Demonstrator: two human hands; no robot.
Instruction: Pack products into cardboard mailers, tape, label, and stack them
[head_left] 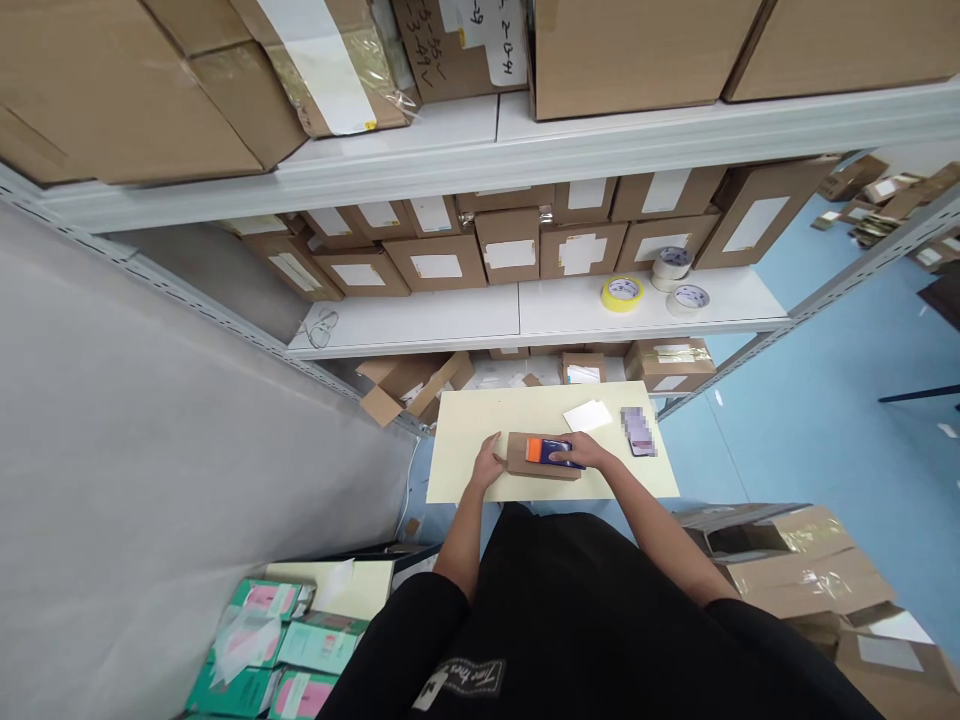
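Note:
A small brown cardboard box [519,464] lies on the cream tabletop in front of me. Over it, my right hand [583,452] grips an orange and dark blue handheld object [546,451]; its exact kind is not clear. My left hand [489,464] is at the box's left end, thumb and fingers apart, close to or touching the edge. White paper sheets [587,415] lie just beyond my right hand. A phone-like item [638,431], partly blurred out, rests farther right on the table.
Behind the cream table [465,420], a shelf rack holds labelled cartons [437,266], a yellow tape roll [622,293] and white tape rolls [688,299]. An open carton [409,385] stands at the table's back left. Green packages [319,645] are lower left, large cartons [810,565] lower right.

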